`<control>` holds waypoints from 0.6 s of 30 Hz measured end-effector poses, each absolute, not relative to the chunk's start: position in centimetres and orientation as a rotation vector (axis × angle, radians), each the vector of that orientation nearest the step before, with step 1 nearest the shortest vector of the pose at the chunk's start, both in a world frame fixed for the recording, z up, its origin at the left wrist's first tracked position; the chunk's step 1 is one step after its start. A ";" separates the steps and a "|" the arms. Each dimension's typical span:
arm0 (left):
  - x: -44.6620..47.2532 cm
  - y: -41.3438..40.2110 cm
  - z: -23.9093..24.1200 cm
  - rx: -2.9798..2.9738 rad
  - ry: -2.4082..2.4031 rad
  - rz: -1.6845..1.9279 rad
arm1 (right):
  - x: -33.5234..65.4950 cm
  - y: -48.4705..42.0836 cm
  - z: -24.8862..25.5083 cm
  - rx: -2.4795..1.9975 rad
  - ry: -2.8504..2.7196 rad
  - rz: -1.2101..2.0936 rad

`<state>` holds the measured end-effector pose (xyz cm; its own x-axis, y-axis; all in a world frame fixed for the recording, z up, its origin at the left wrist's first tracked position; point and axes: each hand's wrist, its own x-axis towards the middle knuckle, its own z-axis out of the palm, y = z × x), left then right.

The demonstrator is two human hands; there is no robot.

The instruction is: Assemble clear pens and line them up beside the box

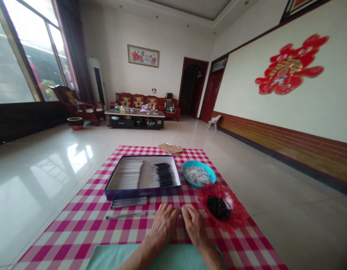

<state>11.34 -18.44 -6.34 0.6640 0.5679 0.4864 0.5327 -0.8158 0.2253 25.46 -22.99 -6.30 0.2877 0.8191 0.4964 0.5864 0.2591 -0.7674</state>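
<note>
My left hand [164,220] is closed around a slim clear pen [128,215], which lies nearly level and sticks out to the left over the cloth. My right hand [193,222] pinches at the pen's right end, where a small dark bit shows between the two hands; its exact form is hidden by the fingers. Just beyond, several pens [129,202] lie side by side against a shallow dark-blue box [142,192]. Inside the box are a row of white tubes [125,174] on the left and a pile of thin black-ended refills [164,174] on the right.
A turquoise bowl [186,180] of small clear pieces and a red fluted bowl [237,215] of small black pieces stand to the right. Brown cardboard [171,148] lies at the checked tablecloth's [86,221] far edge. Green fabric [111,257] is nearest me. A coffee table [125,122] stands farther off.
</note>
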 end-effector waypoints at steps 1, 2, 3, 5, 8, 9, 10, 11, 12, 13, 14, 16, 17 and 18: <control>11.3 -18.4 -6.4 2.806 0.933 0.859 | 25.4 -22.9 -6.4 -1.434 -1.392 0.259; 11.3 -18.4 -6.3 2.802 0.937 0.865 | 25.4 -22.9 -6.4 -1.438 -1.386 0.258; 11.3 -18.3 -6.3 2.797 0.942 0.873 | 25.4 -22.9 -6.3 -1.441 -1.382 0.256; 11.3 -18.2 -6.2 2.791 0.945 0.884 | 25.5 -23.1 -6.1 -1.442 -1.380 0.255; 11.2 -18.3 -6.1 2.788 0.943 0.878 | 25.5 -23.6 -5.7 -1.431 -1.406 0.271; 11.2 -18.3 -6.1 2.786 0.944 0.873 | 25.4 -23.7 -5.6 -1.425 -1.417 0.272; 11.2 -18.3 -6.0 2.785 0.944 0.870 | 25.4 -23.7 -5.5 -1.419 -1.426 0.269; 11.2 -18.4 -6.0 2.785 0.942 0.869 | 25.4 -23.7 -5.5 -1.415 -1.431 0.262; 11.2 -18.4 -6.0 2.788 0.938 0.867 | 25.4 -23.6 -5.5 -1.413 -1.431 0.254; 11.2 -18.5 -6.0 2.793 0.935 0.867 | 25.4 -23.5 -5.5 -1.415 -1.429 0.248; 11.3 -18.5 -6.0 2.801 0.931 0.867 | 25.4 -23.4 -5.6 -1.419 -1.426 0.245; 11.3 -18.5 -5.9 2.814 0.927 0.867 | 25.4 -23.2 -5.8 -1.426 -1.425 0.244; 11.3 -18.5 -5.9 2.817 0.926 0.866 | 25.4 -23.1 -5.9 -1.430 -1.424 0.244; 11.3 -18.5 -5.9 2.816 0.926 0.865 | 25.4 -23.1 -6.0 -1.433 -1.423 0.243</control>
